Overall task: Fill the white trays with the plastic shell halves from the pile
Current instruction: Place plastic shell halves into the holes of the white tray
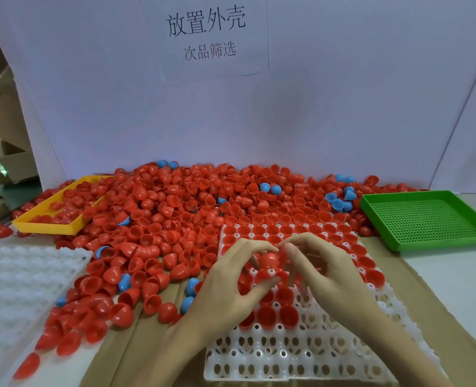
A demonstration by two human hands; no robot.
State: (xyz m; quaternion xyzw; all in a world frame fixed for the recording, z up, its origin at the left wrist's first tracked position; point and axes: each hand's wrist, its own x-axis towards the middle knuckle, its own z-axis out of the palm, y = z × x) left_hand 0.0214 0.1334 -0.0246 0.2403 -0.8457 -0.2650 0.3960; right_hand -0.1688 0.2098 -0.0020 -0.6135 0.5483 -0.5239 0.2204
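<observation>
Both hands, left [231, 277] and right [323, 272], pinch one red shell [269, 261] above the tray [301, 356]. The tray's far rows are filled; its near rows gape. The pile [175, 213] crowds the tray's far and left edges.

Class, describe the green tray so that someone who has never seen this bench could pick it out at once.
Start at the big pile of red shell halves along the white backboard and follow it to its right end. There, beside the half-filled white tray, lies the green tray. It is the only green thing on the bench, its floor is a grid of small holes, and it holds no shells.
</observation>
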